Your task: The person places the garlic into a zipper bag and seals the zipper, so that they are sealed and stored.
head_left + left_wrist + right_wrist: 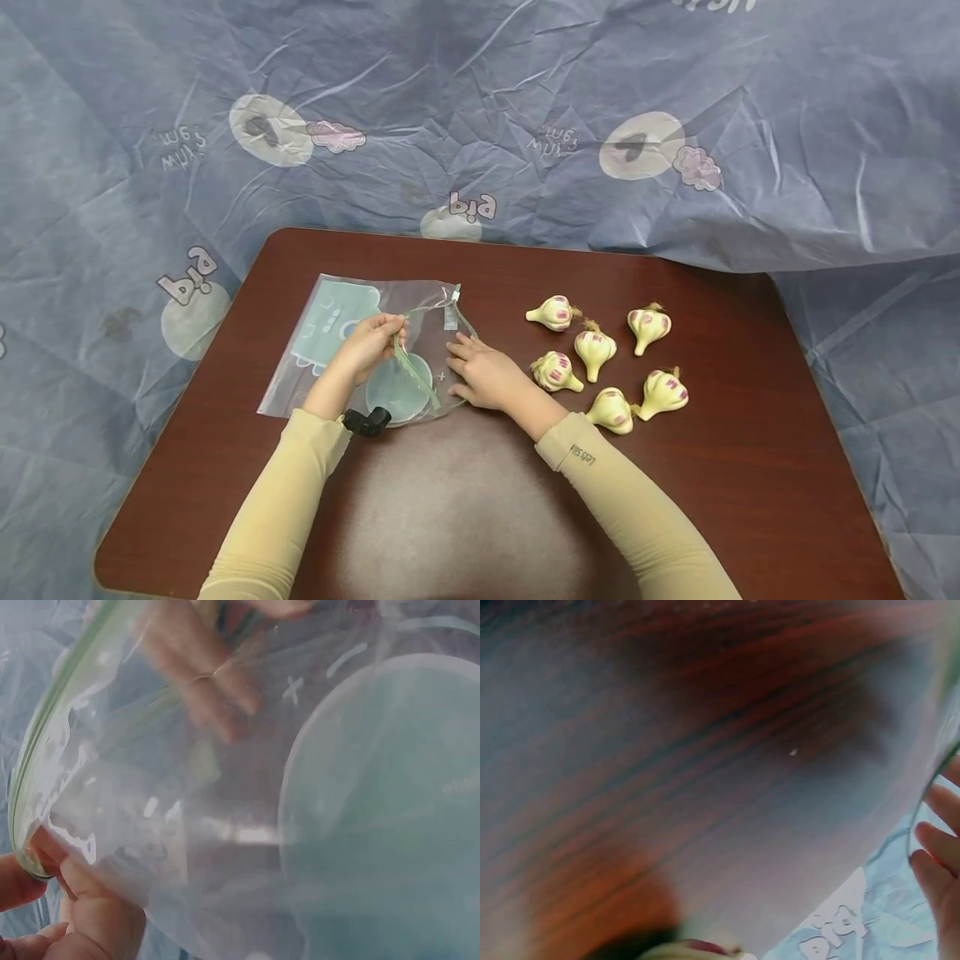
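A clear zip bag (348, 387) with pale green printing lies on the table, its mouth toward the right. My left hand (369, 346) pinches the upper lip of the mouth at the green zip strip and holds it raised; the left wrist view shows thumb and fingers (97, 907) on that edge. My right hand (487, 375) is at the mouth, its fingers spread and extended over the lower layer, holding nothing. In the right wrist view, only part of this hand (941, 862) appears at the edge. Right of it are several garlic bulbs, the nearest being one garlic bulb (556, 372).
More garlic bulbs lie to the right, among them a garlic bulb (648, 325) at the back and a garlic bulb (663, 394) farther forward. The brown table (735, 500) has rounded corners. A blue printed cloth (480, 108) hangs behind it.
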Motion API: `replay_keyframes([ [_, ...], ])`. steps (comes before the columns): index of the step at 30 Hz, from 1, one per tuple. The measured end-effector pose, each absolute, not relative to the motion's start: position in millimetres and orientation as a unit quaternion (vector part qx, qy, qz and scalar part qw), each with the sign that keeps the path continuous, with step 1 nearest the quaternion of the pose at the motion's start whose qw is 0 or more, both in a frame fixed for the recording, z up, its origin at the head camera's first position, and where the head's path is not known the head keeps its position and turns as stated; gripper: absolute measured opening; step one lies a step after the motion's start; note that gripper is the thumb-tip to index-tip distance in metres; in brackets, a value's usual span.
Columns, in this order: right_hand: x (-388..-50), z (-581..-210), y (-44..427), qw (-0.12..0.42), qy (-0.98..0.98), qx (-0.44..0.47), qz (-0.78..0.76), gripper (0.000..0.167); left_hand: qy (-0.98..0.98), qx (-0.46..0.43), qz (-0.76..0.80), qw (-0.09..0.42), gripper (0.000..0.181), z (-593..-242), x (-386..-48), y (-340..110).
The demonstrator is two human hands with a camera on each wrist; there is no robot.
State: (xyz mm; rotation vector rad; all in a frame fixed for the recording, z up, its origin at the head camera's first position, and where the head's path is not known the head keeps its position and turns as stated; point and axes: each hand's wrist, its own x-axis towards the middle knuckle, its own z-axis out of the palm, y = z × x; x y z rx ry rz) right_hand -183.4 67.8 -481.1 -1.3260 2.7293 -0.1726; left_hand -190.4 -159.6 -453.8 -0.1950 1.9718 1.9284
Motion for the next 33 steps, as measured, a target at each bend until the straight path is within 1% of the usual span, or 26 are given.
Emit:
replay_keyframes([
  [2, -187, -483, 72, 0.077, 0.902, -0.419, -0.073, 0.056, 0.694, -0.074, 0.691, 0.188, 0.02, -454, -191, -163],
  [5, -191, -487, 76, 0.1, 0.904, -0.406, -0.089, 0.06, 0.691, -0.077, 0.693, 0.188, 0.021, -454, -191, -167],
  [12, -196, -491, 76, 0.125, 0.908, -0.391, -0.082, 0.062, 0.703, -0.081, 0.689, 0.157, 0.018, -453, -191, -169],
  [21, -196, -492, 74, 0.13, 0.913, -0.381, -0.071, 0.064, 0.726, -0.087, 0.665, 0.152, 0.02, -453, -192, -165],
  [27, -194, -493, 73, 0.132, 0.912, -0.378, -0.089, 0.066, 0.721, -0.079, 0.668, 0.168, 0.021, -456, -192, -155],
  [30, -192, -493, 73, 0.12, 0.911, -0.382, -0.102, 0.063, 0.717, -0.074, 0.67, 0.176, 0.021, -457, -193, -150],
  [33, -192, -492, 73, 0.098, 0.909, -0.387, -0.121, 0.058, 0.717, -0.072, 0.67, 0.179, 0.021, -459, -194, -146],
])
